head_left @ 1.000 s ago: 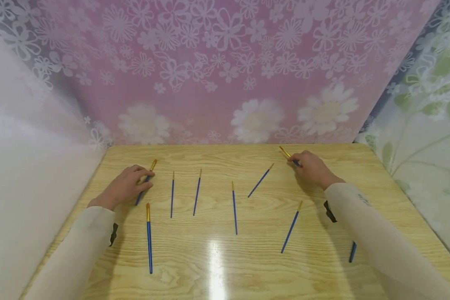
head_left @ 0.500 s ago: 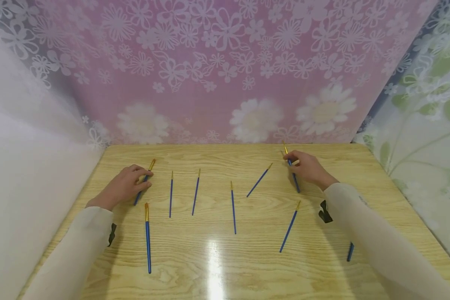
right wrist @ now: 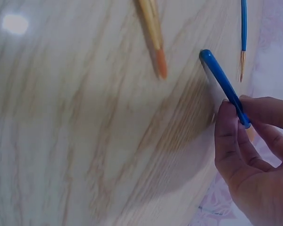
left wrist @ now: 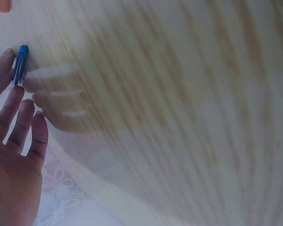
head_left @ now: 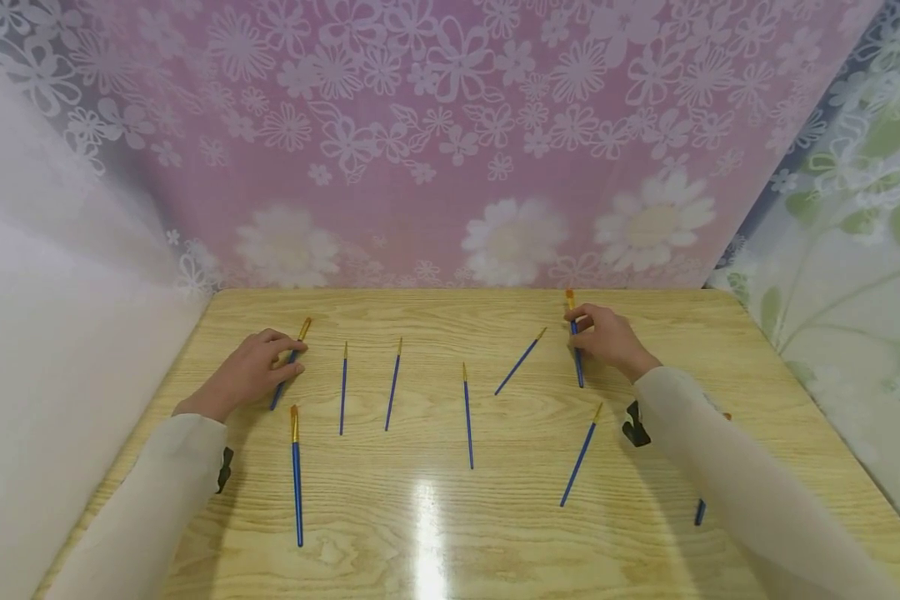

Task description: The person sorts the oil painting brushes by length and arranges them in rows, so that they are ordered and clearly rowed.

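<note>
At the left of the table, my left hand (head_left: pixel 246 375) holds a blue-handled paintbrush (head_left: pixel 304 328) between thumb and fingers, bristles pointing away. In the left wrist view the end of that paintbrush (left wrist: pixel 21 65) shows between the thumb and the fingertips. My right hand (head_left: pixel 609 340) pinches another flat paintbrush (head_left: pixel 577 367) near the table's back right, its orange bristles toward the far edge. The right wrist view shows the blue handle (right wrist: pixel 221 77) gripped between thumb and fingers. A thin paintbrush (head_left: pixel 521 360) lies slanted just left of the right hand.
Several thin paintbrushes lie spread over the wooden table (head_left: pixel 375 517), among them one at the middle (head_left: pixel 468 417) and one at right (head_left: pixel 582 454). A thicker paintbrush (head_left: pixel 297 483) lies near the left forearm. Another paintbrush (head_left: pixel 701 512) is partly hidden under the right sleeve. A pink floral curtain (head_left: pixel 405 167) hangs behind.
The right hand has turned its paintbrush from a slant to nearly straight front to back, moving slightly left. The left hand and its paintbrush have stayed in place.
</note>
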A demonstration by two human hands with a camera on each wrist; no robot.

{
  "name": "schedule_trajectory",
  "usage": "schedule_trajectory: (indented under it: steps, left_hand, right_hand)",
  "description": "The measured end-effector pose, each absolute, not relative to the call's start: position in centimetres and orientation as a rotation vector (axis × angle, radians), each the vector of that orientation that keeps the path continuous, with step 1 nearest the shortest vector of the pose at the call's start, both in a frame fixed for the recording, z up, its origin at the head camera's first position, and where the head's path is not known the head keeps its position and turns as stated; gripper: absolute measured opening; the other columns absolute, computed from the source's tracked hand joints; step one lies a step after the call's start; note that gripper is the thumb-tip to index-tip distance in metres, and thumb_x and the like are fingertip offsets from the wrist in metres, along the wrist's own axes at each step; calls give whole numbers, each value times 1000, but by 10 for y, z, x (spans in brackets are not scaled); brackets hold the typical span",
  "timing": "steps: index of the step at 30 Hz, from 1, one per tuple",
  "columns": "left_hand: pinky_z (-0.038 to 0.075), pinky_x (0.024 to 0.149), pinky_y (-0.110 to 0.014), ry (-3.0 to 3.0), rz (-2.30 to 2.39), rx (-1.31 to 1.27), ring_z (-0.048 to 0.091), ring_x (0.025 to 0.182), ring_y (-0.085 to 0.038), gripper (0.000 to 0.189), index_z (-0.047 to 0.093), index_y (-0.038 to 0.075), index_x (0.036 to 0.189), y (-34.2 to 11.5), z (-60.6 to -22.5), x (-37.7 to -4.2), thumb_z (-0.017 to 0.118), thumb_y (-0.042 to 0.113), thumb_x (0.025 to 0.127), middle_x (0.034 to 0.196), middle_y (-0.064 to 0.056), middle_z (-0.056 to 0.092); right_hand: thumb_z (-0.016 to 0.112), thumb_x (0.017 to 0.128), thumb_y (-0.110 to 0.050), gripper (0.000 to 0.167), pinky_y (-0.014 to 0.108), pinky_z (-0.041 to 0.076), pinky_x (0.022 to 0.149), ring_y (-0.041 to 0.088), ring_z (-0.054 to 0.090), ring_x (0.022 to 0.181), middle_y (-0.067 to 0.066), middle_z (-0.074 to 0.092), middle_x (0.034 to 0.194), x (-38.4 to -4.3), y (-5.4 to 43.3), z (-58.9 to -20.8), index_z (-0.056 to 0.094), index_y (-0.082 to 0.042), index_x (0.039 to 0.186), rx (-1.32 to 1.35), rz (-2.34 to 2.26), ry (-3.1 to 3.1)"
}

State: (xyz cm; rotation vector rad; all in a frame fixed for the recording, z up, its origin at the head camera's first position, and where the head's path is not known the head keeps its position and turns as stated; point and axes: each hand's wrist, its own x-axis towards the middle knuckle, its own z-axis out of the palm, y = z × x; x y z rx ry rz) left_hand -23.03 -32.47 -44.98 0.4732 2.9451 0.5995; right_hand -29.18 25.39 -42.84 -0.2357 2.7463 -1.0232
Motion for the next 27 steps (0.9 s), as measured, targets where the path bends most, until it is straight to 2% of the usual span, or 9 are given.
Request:
schedule_trajectory:
  steps: [9, 21, 27]
  left_hand:
    - [52, 102, -68, 2960, 626, 482, 55, 129, -53, 43, 66, 5, 148, -325, -450, -229, 68, 27, 111, 149, -30, 55]
    - [52, 102, -67, 2959, 630, 487, 56, 128, -51, 44, 65, 4, 149, -323, -450, -229, 68, 25, 111, 150, -31, 54]
    - [52, 101, -68, 2963, 645, 481, 55, 127, -53, 43, 66, 3, 148, -323, -449, -227, 68, 24, 110, 150, -32, 54]
  right_hand:
    - [68, 104, -5, 40, 30, 61, 75, 30, 73, 93, 33, 66, 132, -294, 246, -432, 65, 7, 142, -178, -976, 2787]
    - [67, 104, -5, 36, 46, 61, 85, 44, 67, 112, 34, 66, 133, -290, 243, -431, 68, 6, 138, -216, -883, 2855]
    - [66, 105, -6, 36, 53, 59, 90, 46, 66, 114, 33, 67, 132, -289, 243, -432, 68, 6, 138, -253, -856, 2873]
